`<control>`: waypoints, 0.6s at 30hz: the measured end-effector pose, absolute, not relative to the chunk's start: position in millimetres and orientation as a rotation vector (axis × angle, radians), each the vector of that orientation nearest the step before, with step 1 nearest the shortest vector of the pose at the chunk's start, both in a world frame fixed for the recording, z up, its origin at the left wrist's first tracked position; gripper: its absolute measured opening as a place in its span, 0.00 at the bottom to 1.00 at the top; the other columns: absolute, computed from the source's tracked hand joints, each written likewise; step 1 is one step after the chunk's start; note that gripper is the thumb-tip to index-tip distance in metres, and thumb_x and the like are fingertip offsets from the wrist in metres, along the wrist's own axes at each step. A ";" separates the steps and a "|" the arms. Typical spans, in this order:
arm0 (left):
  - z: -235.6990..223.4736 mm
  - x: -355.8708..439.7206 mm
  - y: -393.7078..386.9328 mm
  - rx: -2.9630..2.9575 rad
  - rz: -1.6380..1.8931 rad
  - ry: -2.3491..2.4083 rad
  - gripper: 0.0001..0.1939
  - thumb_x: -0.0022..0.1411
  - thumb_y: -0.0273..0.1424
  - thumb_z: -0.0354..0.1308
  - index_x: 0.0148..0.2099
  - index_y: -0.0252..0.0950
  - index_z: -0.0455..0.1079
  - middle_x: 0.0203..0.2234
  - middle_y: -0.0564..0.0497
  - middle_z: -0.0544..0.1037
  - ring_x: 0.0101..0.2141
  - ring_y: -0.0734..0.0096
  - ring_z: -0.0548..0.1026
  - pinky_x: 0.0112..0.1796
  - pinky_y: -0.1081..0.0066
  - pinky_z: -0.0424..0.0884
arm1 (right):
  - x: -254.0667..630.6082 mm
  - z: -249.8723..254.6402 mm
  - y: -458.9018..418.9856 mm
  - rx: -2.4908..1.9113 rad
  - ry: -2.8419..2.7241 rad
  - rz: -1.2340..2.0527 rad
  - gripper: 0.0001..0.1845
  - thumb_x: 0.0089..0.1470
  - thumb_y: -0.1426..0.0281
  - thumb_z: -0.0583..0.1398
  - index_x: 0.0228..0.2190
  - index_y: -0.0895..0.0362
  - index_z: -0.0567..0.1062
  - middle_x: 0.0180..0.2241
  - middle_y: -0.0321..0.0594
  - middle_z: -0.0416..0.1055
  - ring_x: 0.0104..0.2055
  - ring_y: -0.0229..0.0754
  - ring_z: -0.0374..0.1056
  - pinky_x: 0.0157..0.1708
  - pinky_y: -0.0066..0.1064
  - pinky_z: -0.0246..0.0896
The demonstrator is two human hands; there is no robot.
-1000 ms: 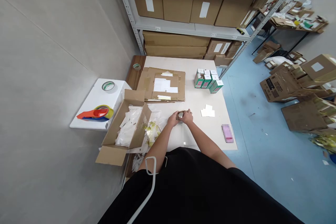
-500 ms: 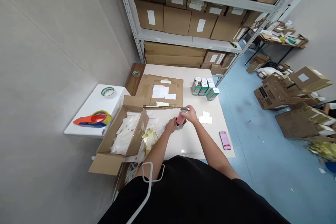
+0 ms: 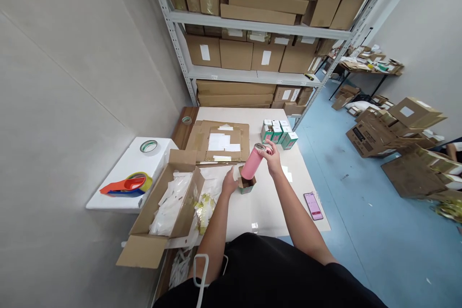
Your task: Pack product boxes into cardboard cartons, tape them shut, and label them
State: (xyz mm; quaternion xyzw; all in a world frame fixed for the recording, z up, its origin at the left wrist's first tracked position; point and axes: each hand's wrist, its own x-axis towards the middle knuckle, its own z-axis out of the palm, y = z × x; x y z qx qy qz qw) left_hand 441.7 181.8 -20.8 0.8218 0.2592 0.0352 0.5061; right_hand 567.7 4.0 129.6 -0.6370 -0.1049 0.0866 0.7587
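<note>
My right hand [image 3: 273,158] grips a pink bottle [image 3: 251,163] with a silvery lid, closed around its top end. The bottle is tilted, its base just over the mouth of a small carton [image 3: 247,189] with an open top and brown inside. My left hand [image 3: 229,184] is at the carton's left side, fingers stretched and apart; whether it touches the carton is hard to tell. Several small green-and-white boxes [image 3: 277,134] stand grouped at the back right of the table. White paper slips [image 3: 287,174] lie by my right forearm.
A large open carton [image 3: 144,250] with white packets stands on the left. Beyond it, a white surface bears tape rolls and an orange tape dispenser [image 3: 124,186]. Flattened cardboard [image 3: 198,137] lies on the table, and a phone [image 3: 313,206] at its right edge. Shelving [image 3: 252,76] with boxes rises behind.
The pink bottle has come up out of the small carton in my right hand and now leans to the right. My left hand has loosened from the carton. The camera view has tilted up.
</note>
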 end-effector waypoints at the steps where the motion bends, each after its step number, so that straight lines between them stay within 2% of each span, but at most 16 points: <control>1: -6.6 443.3 186.5 1.912 0.169 0.633 0.43 0.58 0.30 0.68 0.73 0.41 0.59 0.59 0.39 0.75 0.60 0.49 0.73 0.59 0.52 0.70 | 564.9 130.0 5.1 -1.374 -0.212 0.185 0.46 0.41 0.57 0.75 0.60 0.54 0.70 0.37 0.37 0.78 0.40 0.44 0.73 0.49 0.39 0.70; 4: 42.1 449.3 191.5 1.702 0.338 0.421 0.40 0.63 0.37 0.66 0.74 0.42 0.58 0.53 0.42 0.78 0.54 0.57 0.77 0.54 0.56 0.73 | 556.2 130.2 10.7 -1.365 -0.185 0.202 0.48 0.38 0.58 0.77 0.60 0.54 0.71 0.37 0.35 0.77 0.40 0.43 0.73 0.50 0.40 0.70; 8: 95.9 461.7 173.5 1.724 0.346 0.159 0.53 0.52 0.38 0.76 0.75 0.45 0.57 0.55 0.42 0.75 0.51 0.59 0.76 0.52 0.59 0.74 | 545.5 129.4 21.5 -1.356 -0.189 0.251 0.52 0.35 0.59 0.79 0.61 0.53 0.70 0.38 0.35 0.77 0.39 0.43 0.73 0.49 0.39 0.71; 11: 115.9 469.4 157.1 1.852 0.451 0.214 0.55 0.46 0.36 0.79 0.74 0.45 0.60 0.54 0.42 0.75 0.46 0.60 0.77 0.50 0.58 0.75 | 542.2 128.1 26.0 -1.335 -0.193 0.265 0.53 0.35 0.60 0.79 0.62 0.53 0.69 0.39 0.37 0.77 0.41 0.44 0.74 0.49 0.39 0.71; 14: 126.4 470.4 153.3 1.885 0.530 0.271 0.54 0.47 0.35 0.77 0.74 0.44 0.60 0.51 0.44 0.76 0.43 0.62 0.77 0.48 0.61 0.76 | 545.2 125.3 20.5 -1.285 -0.257 0.319 0.49 0.43 0.57 0.75 0.64 0.51 0.67 0.43 0.41 0.79 0.47 0.48 0.75 0.52 0.42 0.71; 16: 132.5 468.4 158.1 1.851 0.520 0.255 0.55 0.48 0.33 0.76 0.75 0.44 0.58 0.48 0.46 0.77 0.42 0.63 0.77 0.46 0.63 0.76 | 548.5 120.9 11.5 -1.256 -0.354 0.389 0.46 0.48 0.56 0.72 0.65 0.49 0.67 0.49 0.43 0.79 0.53 0.51 0.74 0.54 0.44 0.70; 18: 137.8 467.0 165.1 1.786 0.477 0.221 0.56 0.48 0.33 0.75 0.76 0.43 0.55 0.46 0.47 0.77 0.41 0.65 0.78 0.45 0.65 0.76 | 550.2 113.6 1.9 -1.245 -0.477 0.527 0.47 0.46 0.59 0.73 0.65 0.46 0.66 0.55 0.43 0.77 0.58 0.52 0.72 0.55 0.45 0.70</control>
